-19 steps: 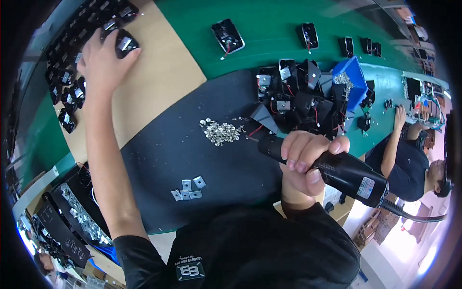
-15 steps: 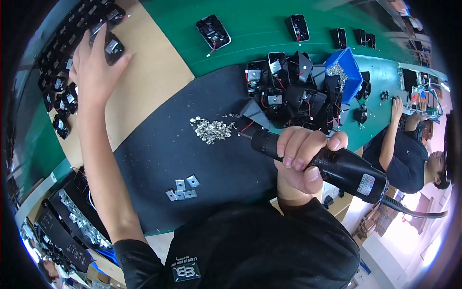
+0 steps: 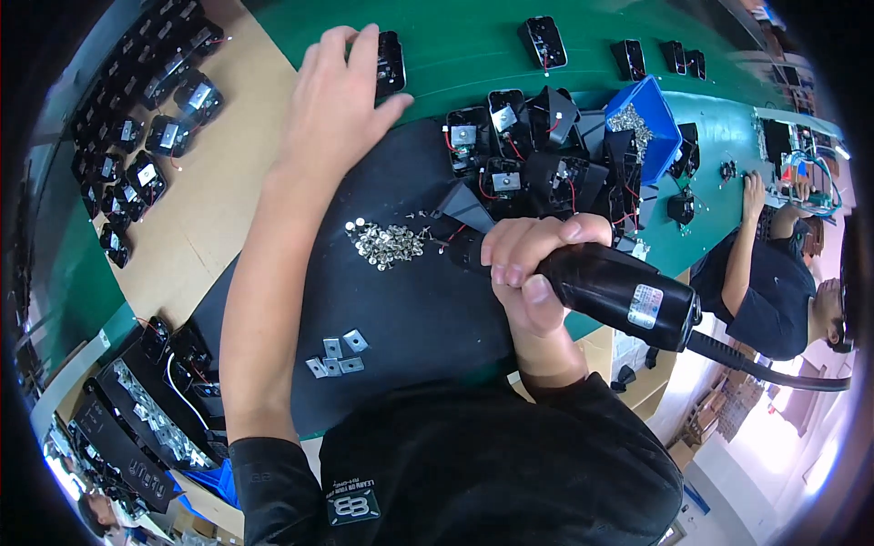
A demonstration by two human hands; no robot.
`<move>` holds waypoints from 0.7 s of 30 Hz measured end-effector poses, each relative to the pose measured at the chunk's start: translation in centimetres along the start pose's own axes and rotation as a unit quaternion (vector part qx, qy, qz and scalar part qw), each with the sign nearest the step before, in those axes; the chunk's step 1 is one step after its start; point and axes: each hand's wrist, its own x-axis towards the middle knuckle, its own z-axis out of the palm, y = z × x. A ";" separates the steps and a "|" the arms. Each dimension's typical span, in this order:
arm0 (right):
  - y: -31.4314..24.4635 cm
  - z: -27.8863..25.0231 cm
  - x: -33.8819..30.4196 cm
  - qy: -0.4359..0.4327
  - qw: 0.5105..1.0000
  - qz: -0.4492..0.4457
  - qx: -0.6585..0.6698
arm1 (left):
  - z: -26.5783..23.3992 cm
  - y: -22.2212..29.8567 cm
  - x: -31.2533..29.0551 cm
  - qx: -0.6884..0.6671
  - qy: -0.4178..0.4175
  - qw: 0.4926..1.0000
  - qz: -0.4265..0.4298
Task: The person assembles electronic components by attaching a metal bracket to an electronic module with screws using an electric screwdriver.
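My left hand (image 3: 330,114) reaches over the green surface at the back. Its fingers lie along the left side of a black plastic housing (image 3: 391,65), and the thumb is spread apart near the housing's lower end. Whether the fingertips touch it is hard to see. Wrapped in my right hand (image 3: 542,264) is a black corded electric screwdriver (image 3: 619,291), held level, with its tip pointing left. Near that tip lies a heap of silver screws (image 3: 390,244) on the dark mat (image 3: 428,318). Several small metal plates (image 3: 333,348) with holes rest closer to me.
Black housings (image 3: 505,177) with metal plates and red wires crowd right of centre beside a blue bin (image 3: 675,136) of small metal parts. More housings (image 3: 168,136) fill the tan board (image 3: 223,182) at left. A co-worker (image 3: 769,282) sits at right.
My left hand has left a housing on the tan board and moved right to one on the green surface. The screwdriver has shifted slightly left and up with my right hand.
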 end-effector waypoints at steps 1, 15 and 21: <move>0.0 0.0 0.1 0.001 1.000 -0.004 0.006 | 0.1 -0.2 0.3 0.008 0.004 1.000 -0.006; -2.1 0.4 0.1 0.011 0.998 -0.026 0.047 | -10.9 2.5 -8.9 -0.028 0.014 0.991 -0.127; -1.2 1.2 -0.2 0.007 0.995 -0.012 0.103 | -12.0 4.5 -18.3 -0.004 -0.145 0.968 -0.207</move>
